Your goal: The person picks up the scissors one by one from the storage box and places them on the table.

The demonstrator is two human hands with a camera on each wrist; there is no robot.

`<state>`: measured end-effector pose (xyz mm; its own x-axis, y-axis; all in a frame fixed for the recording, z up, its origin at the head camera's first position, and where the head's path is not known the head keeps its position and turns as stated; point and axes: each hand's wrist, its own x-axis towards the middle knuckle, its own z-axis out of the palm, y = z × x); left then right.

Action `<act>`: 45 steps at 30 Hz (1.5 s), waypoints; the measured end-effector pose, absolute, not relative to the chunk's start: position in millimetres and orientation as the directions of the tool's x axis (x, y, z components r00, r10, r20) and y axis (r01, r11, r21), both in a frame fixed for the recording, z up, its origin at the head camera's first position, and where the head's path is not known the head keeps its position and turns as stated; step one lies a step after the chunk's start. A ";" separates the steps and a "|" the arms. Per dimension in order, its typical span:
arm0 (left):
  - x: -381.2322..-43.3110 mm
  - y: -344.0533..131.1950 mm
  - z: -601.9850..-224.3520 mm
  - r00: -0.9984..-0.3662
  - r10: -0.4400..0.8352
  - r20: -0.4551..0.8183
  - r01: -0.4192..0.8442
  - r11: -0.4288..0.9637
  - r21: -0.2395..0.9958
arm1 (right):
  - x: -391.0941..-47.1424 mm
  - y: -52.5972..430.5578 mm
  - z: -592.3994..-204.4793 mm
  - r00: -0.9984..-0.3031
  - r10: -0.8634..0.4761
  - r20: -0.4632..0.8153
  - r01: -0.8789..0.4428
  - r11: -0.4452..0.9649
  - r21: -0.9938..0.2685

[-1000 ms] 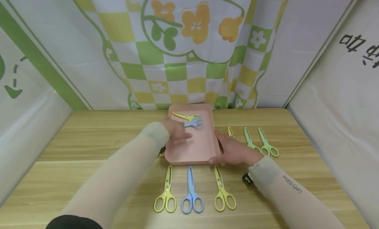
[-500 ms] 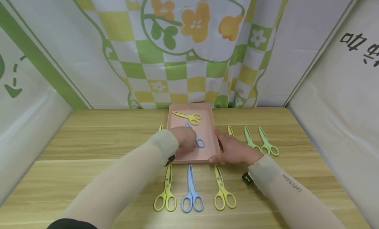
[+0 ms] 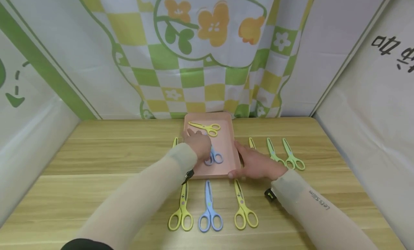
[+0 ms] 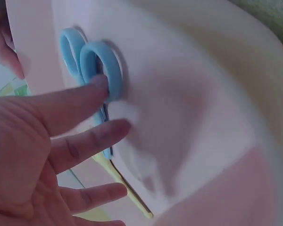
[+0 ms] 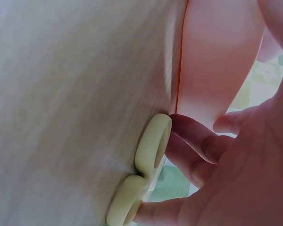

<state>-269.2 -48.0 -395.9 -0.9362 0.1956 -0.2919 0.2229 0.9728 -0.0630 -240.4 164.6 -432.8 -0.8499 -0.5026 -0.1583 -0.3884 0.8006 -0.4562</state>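
Note:
My left hand [image 3: 199, 146] reaches into the pink tray [image 3: 223, 172], above blue scissors [image 3: 214, 157] lying there with their handles toward the front. In the left wrist view its fingers are spread and nearly straight, the thumb tip at one handle ring. Beyond them, at the tray's far end, lie yellow scissors [image 3: 201, 126]. My right hand [image 3: 257, 164] rests along the tray's right wall, thumb at the near corner. Close to its fingers in the right wrist view are the pale yellow handles of another pair of scissors [image 5: 144, 155], partly hidden by the hand in the head view.
In front of the tray lie yellow scissors [image 3: 181, 212], blue scissors [image 3: 208, 207] and more yellow scissors [image 3: 242, 207]. Two green pairs [image 3: 289, 156] are at the right. A yellow blade [image 3: 175, 141] shows left of the tray. A checkered curtain [image 3: 213, 77] hangs behind the table.
The blue scissors have moved from beside the yellow pair toward the tray's near half and turned slightly. My left hand moved with them, then its fingers spread. The right hand stays put.

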 end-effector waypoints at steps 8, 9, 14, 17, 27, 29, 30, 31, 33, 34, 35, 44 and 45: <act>-269.8 -47.4 -404.4 -0.938 0.213 -0.273 0.246 0.964 -0.095 | -238.7 163.9 -432.4 -0.845 -0.513 -0.153 -0.394 0.789 -0.471; -269.9 -48.2 -403.8 -0.940 0.221 -0.260 0.254 0.962 -0.098 | -238.6 163.9 -432.1 -0.845 -0.513 -0.154 -0.393 0.789 -0.471; -276.0 -62.4 -394.6 -0.943 0.289 -0.165 0.307 0.947 -0.095 | -238.5 165.3 -431.5 -0.846 -0.510 -0.157 -0.390 0.791 -0.471; -280.8 -80.6 -378.0 -0.944 0.301 -0.132 0.310 0.949 -0.056 | -239.0 166.1 -432.5 -0.849 -0.501 -0.168 -0.380 0.800 -0.464; -284.9 -180.7 -323.8 -0.974 0.201 -0.108 0.197 0.979 0.047 | -239.4 166.1 -434.5 -0.852 -0.496 -0.168 -0.376 0.802 -0.464; -281.8 -201.9 -327.1 -0.976 0.184 -0.116 0.181 0.983 0.040 | -238.6 166.1 -434.2 -0.851 -0.500 -0.162 -0.381 0.800 -0.464; -279.0 -211.9 -330.1 -0.977 0.175 -0.120 0.172 0.985 0.030 | -238.2 166.1 -434.0 -0.850 -0.503 -0.158 -0.385 0.796 -0.467; -276.4 -221.6 -334.4 -0.976 0.182 -0.124 0.181 0.983 0.014 | -237.8 166.1 -433.6 -0.848 -0.508 -0.152 -0.389 0.791 -0.471; -269.5 -239.2 -344.9 -0.971 0.191 -0.143 0.196 0.980 -0.021 | -237.1 166.2 -433.0 -0.847 -0.512 -0.145 -0.393 0.786 -0.477; -265.7 -247.3 -351.1 -0.970 0.194 -0.149 0.200 0.979 -0.029 | -236.9 166.1 -432.8 -0.847 -0.512 -0.143 -0.395 0.786 -0.476; -261.6 -254.5 -357.5 -0.968 0.196 -0.156 0.204 0.978 -0.036 | -236.8 166.1 -432.5 -0.847 -0.512 -0.142 -0.395 0.785 -0.477; -234.0 -283.6 -405.4 -0.968 0.186 -0.166 0.193 0.981 -0.022 | -239.9 164.2 -432.7 -0.846 -0.514 -0.145 -0.399 0.788 -0.469; -233.5 -282.5 -408.3 -0.967 0.190 -0.167 0.196 0.980 -0.019 | -240.1 164.1 -432.7 -0.846 -0.512 -0.147 -0.397 0.790 -0.467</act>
